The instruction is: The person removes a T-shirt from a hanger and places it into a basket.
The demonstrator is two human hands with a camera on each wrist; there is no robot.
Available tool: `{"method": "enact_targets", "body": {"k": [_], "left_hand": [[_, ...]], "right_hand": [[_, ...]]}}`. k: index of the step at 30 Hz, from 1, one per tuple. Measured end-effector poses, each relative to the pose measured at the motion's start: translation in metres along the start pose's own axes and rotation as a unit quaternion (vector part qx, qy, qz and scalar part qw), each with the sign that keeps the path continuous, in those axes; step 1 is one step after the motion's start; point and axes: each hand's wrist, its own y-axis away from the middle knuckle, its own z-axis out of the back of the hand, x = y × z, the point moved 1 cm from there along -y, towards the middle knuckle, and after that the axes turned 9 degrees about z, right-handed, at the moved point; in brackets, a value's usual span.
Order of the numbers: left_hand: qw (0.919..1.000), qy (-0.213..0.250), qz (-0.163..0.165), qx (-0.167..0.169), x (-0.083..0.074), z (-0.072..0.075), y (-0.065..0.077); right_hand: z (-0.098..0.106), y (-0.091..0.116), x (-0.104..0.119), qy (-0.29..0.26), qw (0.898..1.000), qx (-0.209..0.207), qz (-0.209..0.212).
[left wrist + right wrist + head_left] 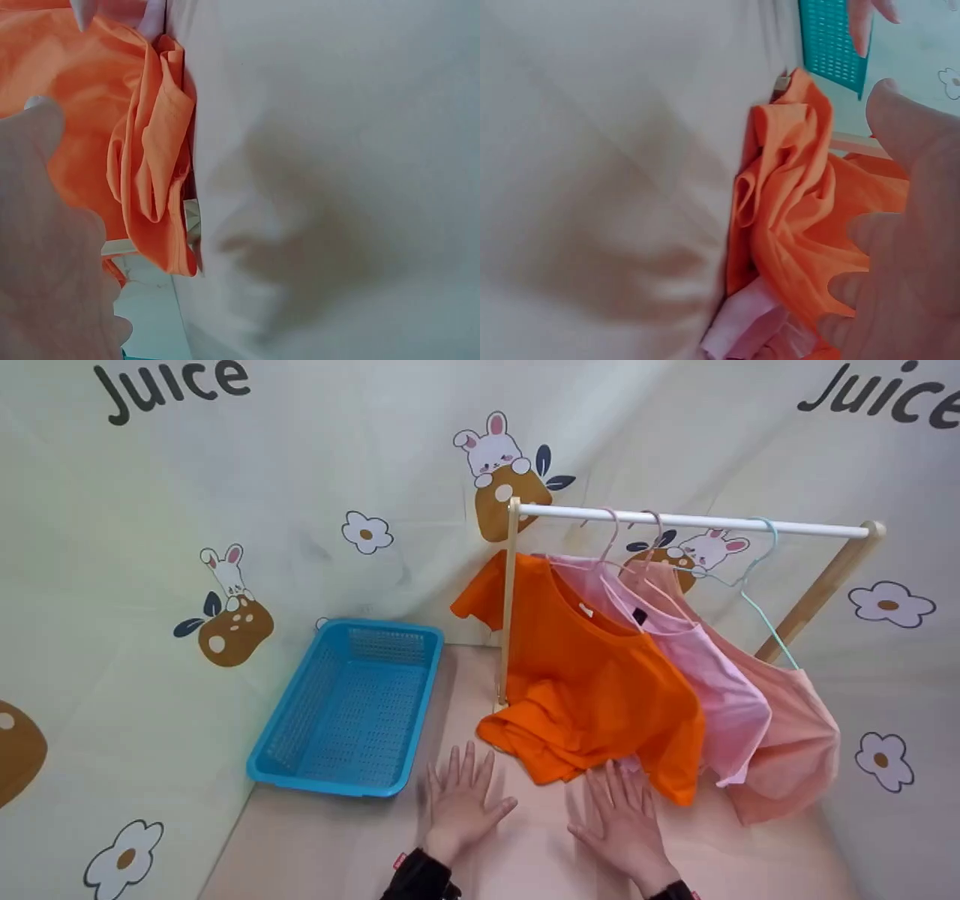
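Note:
My left hand (461,806) hovers palm down with its fingers spread, between the blue basket (349,720) and the hanging clothes. To its right, my right hand (626,825) is spread the same way, its fingertips close to the lower edge of an orange T-shirt (600,675). Neither hand holds anything. The orange T-shirt hangs on the rack, its hem bunched on the table. Behind it hang a pink shirt (720,682) and a salmon-coloured top (799,742). In the left wrist view, the left hand (52,247) shows beside the orange cloth; the right wrist view has the right hand (922,225) near it too.
A small clothes rack with a white rail (697,521) and wooden legs stands at the back right. Pink hangers and a mint-green hanger (765,619) hook over the rail. Printed cloth with rabbits and flowers (367,532) walls in the pale table (525,855).

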Motion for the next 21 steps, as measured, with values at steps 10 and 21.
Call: {"method": "enact_targets", "body": {"k": [10, 21], "left_hand": [[0.9995, 0.025, -0.016, -0.01, -0.009, 0.03, -0.005], [0.9934, 0.078, -0.058, -0.061, -0.016, 0.062, -0.003]], "right_hand": [[0.044, -0.009, 0.006, -0.008, 0.994, -0.087, 0.065], [0.096, -0.016, 0.015, 0.007, 0.979, -0.188, 0.083]]}}
